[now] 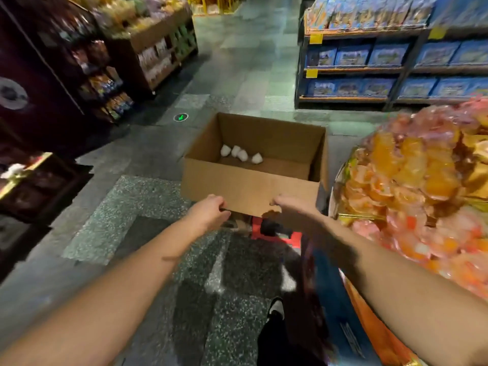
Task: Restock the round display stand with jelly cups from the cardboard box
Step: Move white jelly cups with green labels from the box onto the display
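An open cardboard box [245, 186] sits ahead of me on something red, with several white jelly cups [241, 154] lying on its floor at the back left. My left hand [208, 211] grips the box's near bottom edge with curled fingers. On the same edge, further right, my right hand [286, 204] holds the box, fingers bent under it. The round display stand [340, 180] is at the right, heaped with orange and pink jelly cups [412, 175].
A red stool or crate [274, 233] shows under the box. Dark snack shelves [87, 75] line the left, blue-boxed shelving [383, 62] the far right. A low dark display [31, 186] stands at the left. Speckled floor [148, 207] lies between, my shoe [276, 309] below.
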`<state>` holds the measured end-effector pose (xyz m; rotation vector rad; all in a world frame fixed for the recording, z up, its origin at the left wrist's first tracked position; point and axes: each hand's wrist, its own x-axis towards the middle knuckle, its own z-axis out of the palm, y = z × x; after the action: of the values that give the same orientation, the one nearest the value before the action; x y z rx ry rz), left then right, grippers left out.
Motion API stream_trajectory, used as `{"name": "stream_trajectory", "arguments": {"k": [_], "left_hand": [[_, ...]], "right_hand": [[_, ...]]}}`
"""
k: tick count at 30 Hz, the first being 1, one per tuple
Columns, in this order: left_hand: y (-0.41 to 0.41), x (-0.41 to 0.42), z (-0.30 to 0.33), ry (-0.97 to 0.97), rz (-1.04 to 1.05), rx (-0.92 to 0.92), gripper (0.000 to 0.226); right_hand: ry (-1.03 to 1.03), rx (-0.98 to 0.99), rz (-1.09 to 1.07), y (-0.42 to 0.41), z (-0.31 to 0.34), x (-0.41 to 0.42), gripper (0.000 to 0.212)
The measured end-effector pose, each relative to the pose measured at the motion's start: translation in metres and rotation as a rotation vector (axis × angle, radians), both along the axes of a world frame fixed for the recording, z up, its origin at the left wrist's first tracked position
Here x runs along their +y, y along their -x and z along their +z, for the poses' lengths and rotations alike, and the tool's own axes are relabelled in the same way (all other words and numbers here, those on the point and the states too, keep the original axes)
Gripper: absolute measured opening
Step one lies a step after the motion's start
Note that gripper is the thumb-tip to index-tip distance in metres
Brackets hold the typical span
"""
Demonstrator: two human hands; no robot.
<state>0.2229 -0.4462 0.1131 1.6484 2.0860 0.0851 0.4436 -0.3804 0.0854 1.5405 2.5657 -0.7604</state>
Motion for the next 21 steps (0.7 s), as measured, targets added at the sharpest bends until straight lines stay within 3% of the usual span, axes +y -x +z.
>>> {"name": "stream_trajectory", "arguments": {"k": [2,8,12,16,18,21], "left_hand": [[0.012,0.034,-0.009,-0.004,0.047,-0.080,0.013],[0.040,0.148,-0.026,0.108,0.157,-0.146,0.030],[0.058,0.211,-0.044,0.119,0.334,-0.313,0.032],[0.077,0.278,-0.060,0.096,0.454,-0.502,0.015],[0.089,0.310,-0.072,0.087,0.541,-0.606,0.017],[0.108,0.360,-0.097,0.118,0.585,-0.711,0.011]], "right_hand": [[0.038,-0.005,0.020,0.017,-0.016,0.035,0.033],[0.162,0.010,0.010,0.043,-0.030,0.143,0.020],[0.258,0.120,-0.208,0.053,-0.044,0.207,0.022],[0.458,0.284,-0.499,0.066,-0.071,0.261,0.026],[0.580,0.383,-0.641,0.073,-0.088,0.288,0.034],[0.645,0.389,-0.792,0.086,-0.116,0.322,0.039]]}}
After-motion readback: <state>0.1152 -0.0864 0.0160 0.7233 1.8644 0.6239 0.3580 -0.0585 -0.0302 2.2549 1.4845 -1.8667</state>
